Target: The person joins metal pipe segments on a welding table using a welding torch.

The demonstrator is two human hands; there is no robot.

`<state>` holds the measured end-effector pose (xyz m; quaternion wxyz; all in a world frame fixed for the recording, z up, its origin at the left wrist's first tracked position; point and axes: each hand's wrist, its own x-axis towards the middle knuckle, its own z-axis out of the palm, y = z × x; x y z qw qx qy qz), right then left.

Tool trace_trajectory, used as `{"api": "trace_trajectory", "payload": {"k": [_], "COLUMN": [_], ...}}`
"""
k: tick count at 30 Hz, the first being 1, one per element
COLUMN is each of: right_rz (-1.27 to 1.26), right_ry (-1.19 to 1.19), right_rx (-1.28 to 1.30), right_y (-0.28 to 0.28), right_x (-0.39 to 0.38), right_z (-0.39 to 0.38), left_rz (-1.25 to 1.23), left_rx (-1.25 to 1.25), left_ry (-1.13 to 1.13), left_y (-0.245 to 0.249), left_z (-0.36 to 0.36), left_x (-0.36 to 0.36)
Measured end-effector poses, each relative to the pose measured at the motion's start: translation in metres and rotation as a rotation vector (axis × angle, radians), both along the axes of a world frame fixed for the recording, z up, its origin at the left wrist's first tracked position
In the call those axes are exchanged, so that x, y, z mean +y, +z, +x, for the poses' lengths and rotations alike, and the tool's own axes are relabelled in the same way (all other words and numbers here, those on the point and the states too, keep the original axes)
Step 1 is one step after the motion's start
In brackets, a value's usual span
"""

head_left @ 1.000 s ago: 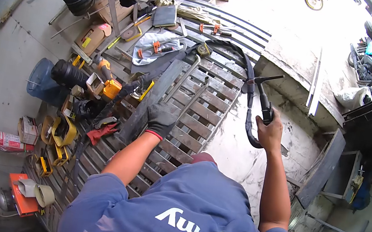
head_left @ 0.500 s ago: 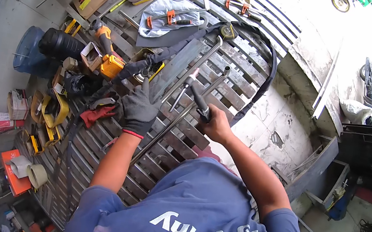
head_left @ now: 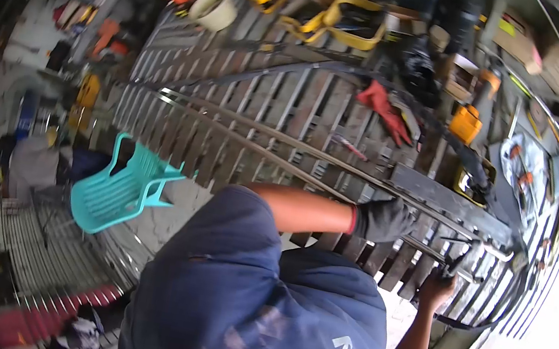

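My left hand [head_left: 384, 220], in a dark grey glove with a red cuff, lies over a long metal tube [head_left: 281, 163] on the slatted metal table [head_left: 232, 104]. Its fingers are curled round the tube. A second long tube [head_left: 341, 161] runs beside it, with a bent end at the right. My right hand [head_left: 436, 288] is bare and closed on the black handle of a torch-like tool [head_left: 457, 263], whose pale head is near the tube ends. A flat grey metal bar [head_left: 449, 201] lies just beyond the tubes.
Red gloves [head_left: 385, 111], an orange-yellow power tool [head_left: 465, 123], yellow-edged rolls [head_left: 354, 28] and a black cable lie toward the table's far side. A turquoise chair [head_left: 126, 186] stands at the left, near a metal rack [head_left: 69, 261].
The head view has swung left, bringing the chair and rack into view. My gloved hand has gone from pointing fingers to curled on the tube. My right hand still holds the tool.
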<state>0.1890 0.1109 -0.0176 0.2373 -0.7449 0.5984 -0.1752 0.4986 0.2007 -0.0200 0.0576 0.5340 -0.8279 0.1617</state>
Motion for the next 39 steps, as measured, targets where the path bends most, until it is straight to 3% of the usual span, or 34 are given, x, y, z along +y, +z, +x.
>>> {"api": "trace_trajectory", "payload": {"k": [4,6,9,11,13,17,18,19,21,24,27,31,36,37,39], "right_rz": [-0.005,0.019,0.036,-0.066,-0.06,-0.065,-0.01,-0.368,-0.329,-0.108,-0.114,0.006,0.212,0.184,0.11], "right_ry": [-0.07,-0.114,-0.092,-0.081,-0.109,-0.114,-0.144,-0.021,-0.071,-0.28,-0.413,-0.477,-0.455,-0.473,-0.448], "right_rx": [-0.012,-0.017,0.001,0.012,-0.006,-0.227,-0.234,-0.111,-0.229,-0.654,-0.479,-0.892,-1.074,-1.021,-1.069], "right_y": [0.011,0.016,0.025,0.023,0.032,0.052,0.055,0.052,0.058,0.048,0.061,0.064,0.06,0.075,0.044], "right_x": [-0.003,-0.001,0.0,-0.002,-0.005,0.008,0.013,0.018,0.03,0.039,0.049,0.069,0.096,0.104,0.105], "right_z": [0.005,0.001,-0.005,-0.018,-0.027,-0.034,-0.036,-0.038,-0.039,-0.059,-0.08,-0.074,-0.034,-0.019,-0.009], "left_rz": [0.191,0.198,0.091,-0.192,0.421,-0.106,-0.112,-0.118,0.261,0.314,0.424,0.464,0.328,0.297,0.302], "left_rx": [0.16,0.103,-0.041,-0.118,0.055,0.216,0.262,0.307,0.402,0.503,0.501,0.504,0.34,0.329,0.401], "left_ry": [0.271,0.259,0.201,0.185,0.236,0.22,0.2,0.179,0.222,0.235,0.234,0.193,0.202,0.213,0.188], "left_y": [-0.024,-0.079,-0.06,-0.022,-0.009,0.033,0.038,0.043,0.066,0.064,0.068,0.053,0.054,0.053,0.052], "left_z": [-0.038,-0.068,-0.061,-0.042,-0.034,-0.001,-0.002,-0.006,-0.027,-0.067,-0.099,-0.097,-0.055,-0.044,-0.026], "left_x": [0.002,-0.005,-0.006,0.002,0.007,0.027,0.026,0.029,0.033,0.036,0.055,0.093,0.139,0.145,0.149]}}
